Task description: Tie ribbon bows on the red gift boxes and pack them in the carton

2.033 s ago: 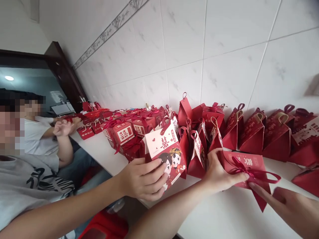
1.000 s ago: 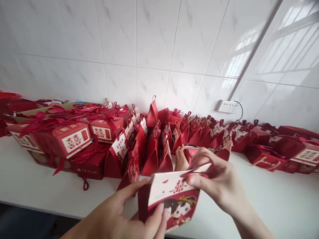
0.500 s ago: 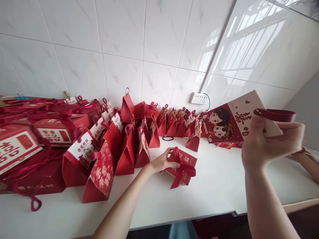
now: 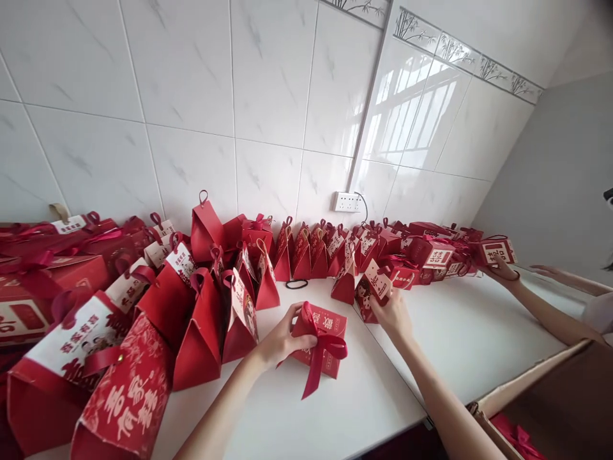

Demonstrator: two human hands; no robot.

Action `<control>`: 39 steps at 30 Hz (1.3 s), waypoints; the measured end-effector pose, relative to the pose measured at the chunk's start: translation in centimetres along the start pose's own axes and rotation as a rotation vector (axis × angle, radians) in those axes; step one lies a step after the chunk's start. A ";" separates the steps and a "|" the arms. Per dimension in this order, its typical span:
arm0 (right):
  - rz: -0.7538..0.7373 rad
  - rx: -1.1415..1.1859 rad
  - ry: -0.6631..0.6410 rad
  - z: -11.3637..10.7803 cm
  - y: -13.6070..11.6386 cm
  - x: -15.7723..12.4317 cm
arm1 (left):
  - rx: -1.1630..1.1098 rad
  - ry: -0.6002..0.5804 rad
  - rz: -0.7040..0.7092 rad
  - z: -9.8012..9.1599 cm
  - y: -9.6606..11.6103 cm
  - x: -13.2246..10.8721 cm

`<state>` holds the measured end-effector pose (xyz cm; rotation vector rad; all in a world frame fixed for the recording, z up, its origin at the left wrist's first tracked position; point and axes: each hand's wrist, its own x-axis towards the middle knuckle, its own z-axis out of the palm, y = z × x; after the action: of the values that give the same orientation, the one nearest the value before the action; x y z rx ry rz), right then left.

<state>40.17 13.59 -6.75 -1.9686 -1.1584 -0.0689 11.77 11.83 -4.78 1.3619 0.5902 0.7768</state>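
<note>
My left hand (image 4: 286, 338) is closed on a small red gift box (image 4: 330, 326) with a dark red ribbon bow, held just over the white tabletop (image 4: 364, 383). Farther right, my right hand (image 4: 393, 314) grips a triangular red and cream gift box (image 4: 376, 279) by its near side. Cartoon figures are printed on that box, and it stands at the table beside another upright triangular box (image 4: 345, 281). Part of it is hidden by my fingers.
Triangular red boxes (image 4: 198, 332) crowd the left, with ribboned boxes (image 4: 52, 275) behind. A black ring (image 4: 297, 284) lies mid-table. A socket strip (image 4: 348, 202) is on the wall. At right, another person's hand (image 4: 498, 268) holds a red box (image 4: 495, 251) beyond a cardboard carton (image 4: 531, 374).
My right hand has lowered the triangular box from raised in the air to the tabletop row. My left hand keeps its box. The view has turned right, showing another person's arms and a carton.
</note>
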 end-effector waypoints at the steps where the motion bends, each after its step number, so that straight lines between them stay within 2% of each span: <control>1: 0.020 -0.002 -0.030 0.6 0.5 -0.3 | 0.003 -0.008 0.002 0.0 0.0 0.0; 6: 0.115 0.005 -0.086 2.3 1.5 0.9 | -0.013 -0.014 -0.011 -0.2 -0.5 0.3; 12: 0.022 0.164 -0.115 4.4 1.8 3.8 | -0.002 -0.022 -0.013 -0.4 -0.7 0.4; 17: -0.014 0.231 0.039 5.0 0.9 1.8 | 0.018 0.011 -0.008 -0.1 -0.2 0.2; 20: -0.232 0.148 0.103 5.3 -0.7 0.3 | 0.012 0.012 -0.011 0.0 -0.2 0.2; 22: -0.363 0.024 0.091 5.8 -1.7 -0.2 | 0.002 0.011 -0.014 -0.1 -0.3 0.3; 23: -0.383 -0.035 0.063 6.1 -2.1 -0.3 | 0.001 0.012 -0.013 -0.1 -0.4 0.3; 27: -0.311 -0.118 -0.042 7.3 -2.1 -0.3 | 0.006 0.034 -0.005 0.0 -0.7 0.3; 29: -0.307 -0.110 -0.048 7.4 -1.8 -0.2 | 0.019 0.096 0.015 0.2 -0.8 0.5; 31: -0.306 -0.113 -0.051 6.7 -1.8 -0.1 | 0.038 0.209 0.046 0.4 -1.0 0.9; 34: -0.343 -0.024 0.044 4.4 -3.1 -0.8 | 0.094 0.451 0.102 0.3 -1.5 1.5; 36: -0.405 0.157 0.073 2.6 -4.5 -2.4 | 0.138 0.591 0.146 -0.1 -1.9 1.8; 37: -0.422 0.256 -0.005 1.8 -5.3 -3.4 | 0.155 0.636 0.166 -0.3 -2.1 1.9; 39: -0.390 0.350 -0.286 0.8 -6.4 -5.9 | 0.181 0.678 0.199 -0.6 -2.4 2.1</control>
<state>31.72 11.43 -5.79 -1.4577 -1.6105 0.2066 12.97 13.76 -7.13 1.3224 1.0822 1.3939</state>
